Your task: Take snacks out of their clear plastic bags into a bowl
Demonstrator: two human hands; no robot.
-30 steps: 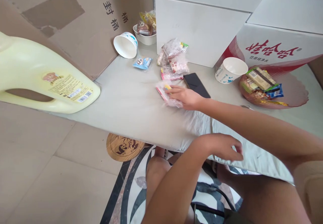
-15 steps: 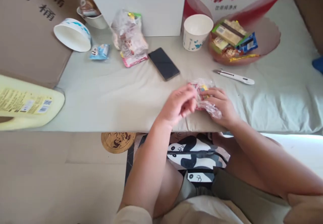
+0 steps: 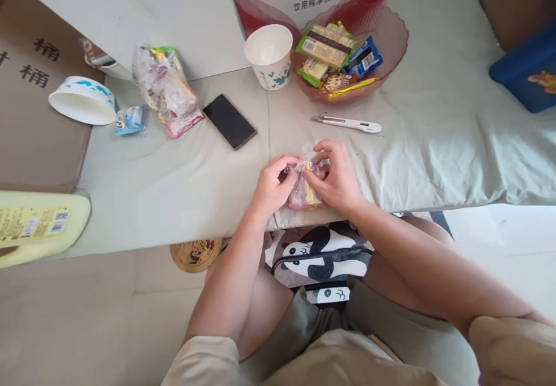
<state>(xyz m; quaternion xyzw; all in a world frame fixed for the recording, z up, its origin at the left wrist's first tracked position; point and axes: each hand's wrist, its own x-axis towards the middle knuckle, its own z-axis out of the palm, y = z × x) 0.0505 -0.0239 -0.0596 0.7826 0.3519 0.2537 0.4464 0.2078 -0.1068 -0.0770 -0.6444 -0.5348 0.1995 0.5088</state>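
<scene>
A clear plastic snack bag (image 3: 305,196) with pink and yellow print lies near the front edge of the cloth-covered surface. My left hand (image 3: 274,184) pinches the left side of its crinkled top between thumb and fingers. On the other side, my right hand (image 3: 336,177) grips the plastic with thumb and curled fingers. What is inside the bag is hard to make out. Beyond my right hand lies a white utility knife (image 3: 351,124). A black phone (image 3: 230,120) rests farther back on the left.
A pink glass bowl (image 3: 397,44) of wrapped snacks stands at the back beside an upright paper cup (image 3: 268,55). Leftward are another crumpled snack bag (image 3: 167,93), a small blue packet (image 3: 129,119), a tipped paper bowl (image 3: 82,101) and a yellow jug (image 3: 78,218). A blue bin (image 3: 521,73) is at right.
My left hand has come down onto the bag and now pinches it. My right hand has shifted from lying over the bag to gripping its top. The camera view has turned right.
</scene>
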